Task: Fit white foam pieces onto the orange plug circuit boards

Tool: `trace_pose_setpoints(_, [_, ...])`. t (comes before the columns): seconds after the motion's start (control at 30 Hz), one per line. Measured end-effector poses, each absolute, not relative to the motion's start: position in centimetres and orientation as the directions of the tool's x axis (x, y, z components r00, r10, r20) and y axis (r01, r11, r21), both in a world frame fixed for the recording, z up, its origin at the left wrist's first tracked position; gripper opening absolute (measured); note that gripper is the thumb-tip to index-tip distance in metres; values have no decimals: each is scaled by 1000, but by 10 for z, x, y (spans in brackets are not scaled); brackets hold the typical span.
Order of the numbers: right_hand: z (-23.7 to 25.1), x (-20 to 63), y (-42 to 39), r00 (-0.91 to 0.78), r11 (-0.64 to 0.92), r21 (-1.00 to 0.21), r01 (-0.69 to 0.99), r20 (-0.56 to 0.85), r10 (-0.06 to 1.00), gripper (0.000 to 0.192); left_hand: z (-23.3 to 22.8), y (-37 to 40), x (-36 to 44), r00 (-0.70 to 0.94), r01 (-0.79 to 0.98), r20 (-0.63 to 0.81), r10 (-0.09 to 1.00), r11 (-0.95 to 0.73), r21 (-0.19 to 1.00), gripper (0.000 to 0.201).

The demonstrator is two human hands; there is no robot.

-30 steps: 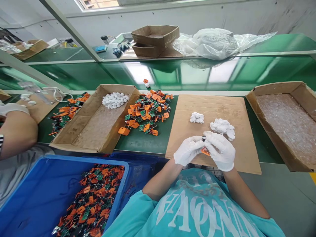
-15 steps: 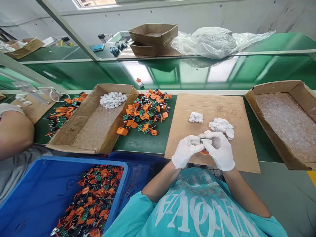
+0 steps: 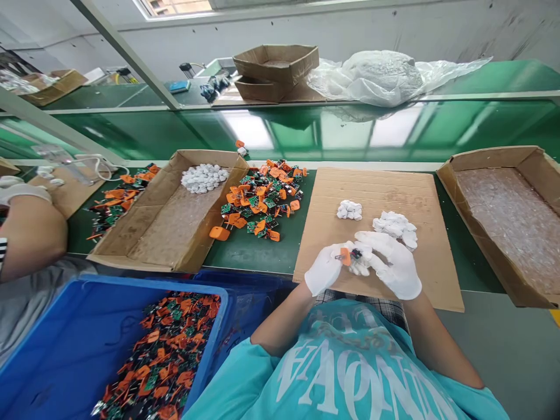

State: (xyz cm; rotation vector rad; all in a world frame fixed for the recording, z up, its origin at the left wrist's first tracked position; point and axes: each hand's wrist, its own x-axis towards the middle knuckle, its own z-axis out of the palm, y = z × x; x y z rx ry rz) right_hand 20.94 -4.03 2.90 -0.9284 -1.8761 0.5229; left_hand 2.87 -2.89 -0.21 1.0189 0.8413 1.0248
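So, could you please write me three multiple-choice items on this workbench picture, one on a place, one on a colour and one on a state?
1. Where do the two small heaps of white parts nearest the hands lie?
A. on the flat cardboard sheet
B. in the blue bin
C. on the upper shelf

2. What colour is the small part between the gloved hands?
A. yellow
B. orange
C. purple

3. How do the hands stand?
A. both flat on the bench
B. one raised to the shelf
C. together, pinching the part

Answers: 1 A, the white heaps rest on the cardboard sheet. 2 B, the orange part shows at the fingertips. 3 C, the left hand and right hand meet around it.
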Motion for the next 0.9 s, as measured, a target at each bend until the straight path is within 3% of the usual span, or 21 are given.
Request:
trace_pose_setpoints(0.13, [35, 207, -41, -319, 523, -793, 312, 431, 844, 36, -14, -21, 35, 364, -343, -142, 920, 275, 898, 55])
trace_pose_setpoints(0.23, [33, 205, -43, -207, 485, -830, 275, 442, 873, 25, -12, -26, 39, 450, -372, -176, 876, 363, 854, 56])
trace_pose_setpoints(0.37, [22, 203, -45, -49, 447, -825, 345, 460, 887, 21, -8, -42, 45, 281, -456, -144, 949, 264, 850, 44])
trace_pose_setpoints(0.47, [16, 200, -43, -32, 483, -761, 433, 523, 852, 21, -8, -47, 52, 206, -462, -113, 972, 198, 864, 53])
trace_pose_setpoints(0.63, [16, 193, -39, -125, 665, -444, 600, 769, 626, 42, -2, -35, 67, 94, -190, 31, 995, -13, 982, 56])
trace_pose_setpoints(0.7, [17, 193, -39, -159, 684, -408, 604, 780, 605, 44, 0, -31, 70, 29, -123, 64, 998, -60, 991, 53])
trace_pose_setpoints(0.9, [3, 188, -41, -8, 534, -786, 312, 560, 828, 18, -4, -32, 72, 12, 65, 228, 974, -228, 972, 56])
